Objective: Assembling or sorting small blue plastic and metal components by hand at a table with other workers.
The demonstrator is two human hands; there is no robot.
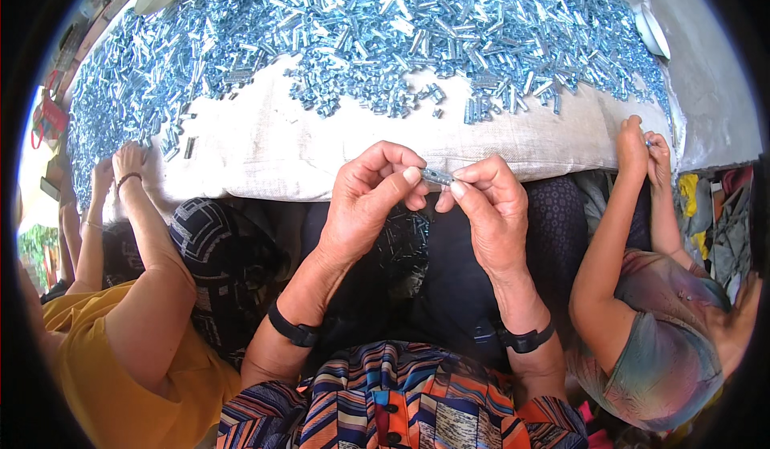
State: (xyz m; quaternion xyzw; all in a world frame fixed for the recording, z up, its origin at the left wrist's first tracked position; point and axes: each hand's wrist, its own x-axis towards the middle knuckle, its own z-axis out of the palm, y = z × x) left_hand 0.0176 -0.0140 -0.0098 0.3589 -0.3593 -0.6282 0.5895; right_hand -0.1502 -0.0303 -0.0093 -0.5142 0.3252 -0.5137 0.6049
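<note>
In front of my lap, my left hand (367,200) and my right hand (491,208) pinch one small, narrow, shiny metal piece (437,176) between them. Thumb and fingertips of each hand grip one end, and the piece lies nearly level. Its exact kind is too small to tell. Just beyond my hands, a heap of similar silvery-blue metal pieces (385,40) covers the far part of a cloth-topped table (249,148). Below my hands, between my knees, more thin metal pieces (403,244) lie in a dark hollow.
At the left, a person in a yellow top (144,361) reaches to the heap's edge. At the right, another person's hands (642,152) hold something small and bluish. A white dish-like object (654,32) stands at the heap's right. Coloured cloths (714,224) lie at far right.
</note>
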